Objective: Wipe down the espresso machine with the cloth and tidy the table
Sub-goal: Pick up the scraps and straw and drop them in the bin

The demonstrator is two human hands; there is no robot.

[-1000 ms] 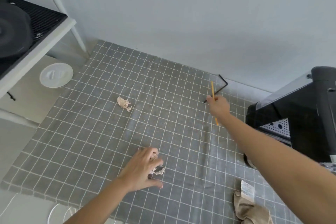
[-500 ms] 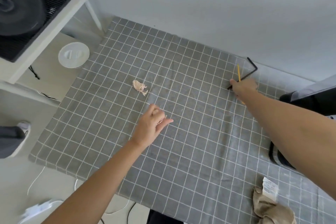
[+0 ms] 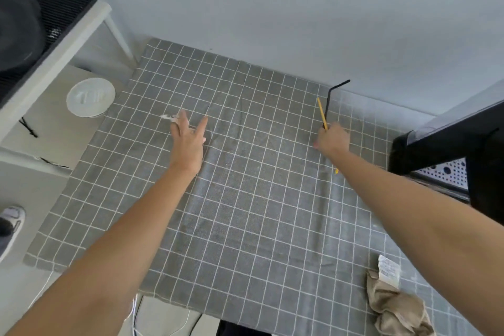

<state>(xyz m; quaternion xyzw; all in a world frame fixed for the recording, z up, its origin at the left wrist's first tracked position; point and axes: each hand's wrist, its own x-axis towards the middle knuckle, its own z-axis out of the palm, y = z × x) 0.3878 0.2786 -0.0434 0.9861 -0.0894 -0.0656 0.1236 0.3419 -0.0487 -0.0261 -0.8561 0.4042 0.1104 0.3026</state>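
- The beige cloth (image 3: 395, 311) lies crumpled at the near right corner of the table, on the grey checked tablecloth (image 3: 245, 213), with a white label (image 3: 388, 271) sticking up from its far end; neither hand touches it.
- The espresso machine (image 3: 450, 155) stands at the right edge of the table, black, with a perforated metal tray (image 3: 441, 172) showing under its overhang; only part of it is in view.
- The right hand (image 3: 331, 139) is closed in a fist near the far right part of the table, just left of the machine. It grips a yellow pencil (image 3: 321, 112) and a bent black straw (image 3: 331, 95) together; both stick up out of the fist toward the wall, and the pencil's other end shows below the wrist.
- The left hand (image 3: 188, 142) reaches over the far left part of the table with fingers stretched and spread, palm down. A small pale scrap of paper (image 3: 169, 117) sits at its fingertips, blurred; whether the fingers touch it cannot be told.
- Past the table's left edge, a round white lid (image 3: 90, 97) lies on a lower pale surface, beside a white shelf (image 3: 54, 52) carrying a black appliance (image 3: 19, 24).
- A shoe (image 3: 11, 224) shows on the floor at the far left.
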